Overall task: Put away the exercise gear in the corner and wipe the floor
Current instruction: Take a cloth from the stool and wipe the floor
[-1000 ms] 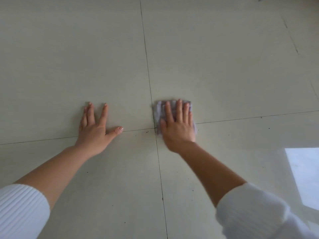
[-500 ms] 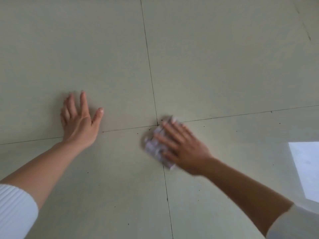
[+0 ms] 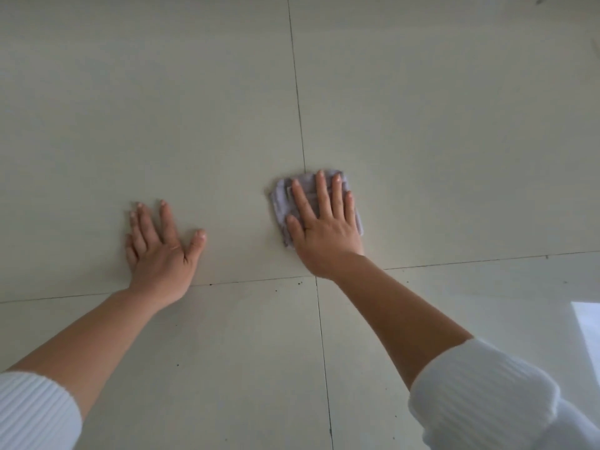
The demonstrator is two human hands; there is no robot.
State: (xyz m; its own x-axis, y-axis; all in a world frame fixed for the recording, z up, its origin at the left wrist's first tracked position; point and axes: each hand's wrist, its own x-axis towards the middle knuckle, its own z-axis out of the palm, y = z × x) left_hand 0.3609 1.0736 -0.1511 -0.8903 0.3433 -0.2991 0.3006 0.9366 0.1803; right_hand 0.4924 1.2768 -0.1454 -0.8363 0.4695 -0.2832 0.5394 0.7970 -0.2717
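It was an indoor room with a hard tiled floor (image 3: 438, 108), which filled the whole view. Whether it was a home or some other building could not be told. Large, pale cream glazed tiles met at thin grout lines (image 3: 296, 92), crossing just toward 6 o'clock of centre. At 4 o'clock a bright patch (image 3: 587, 332) of daylight shone on the glossy tile. Small dark specks (image 3: 300, 282) lay along one joint.

The cloth's (image 3: 280, 203) middle is hidden under the right hand (image 3: 324, 232); only its edges show round the fingers (image 3: 322, 196). The left sleeve (image 3: 32, 414) and right sleeve (image 3: 487, 397) are cut off below. The specks (image 3: 298, 282) just behind that hand are too small to tell.
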